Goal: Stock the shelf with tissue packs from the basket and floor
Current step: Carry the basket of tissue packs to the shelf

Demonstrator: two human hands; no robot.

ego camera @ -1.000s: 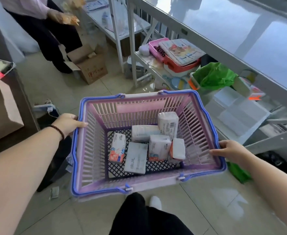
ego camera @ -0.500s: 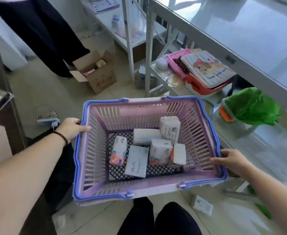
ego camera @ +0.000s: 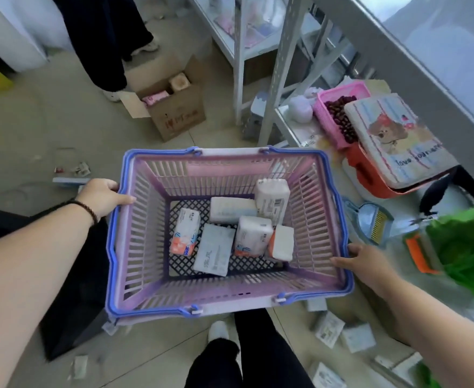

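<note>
Left hand (ego camera: 103, 195) fingers hooked over basket (ego camera: 135, 247) left rim; right hand (ego camera: 363, 257) fingers gripping right rim, arms outstretched.

The person's arms are bare, with a dark beaded bracelet (ego camera: 86, 208) on the left wrist, black trousers (ego camera: 258, 357) and a white shoe (ego camera: 218, 331).

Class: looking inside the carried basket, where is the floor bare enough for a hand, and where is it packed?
Bare mesh lies along the lilac slatted plastic basket's left wall, beside the orange-and-white tissue pack, and along the near edge. Centre and right are crowded with white tissue packs.
</note>
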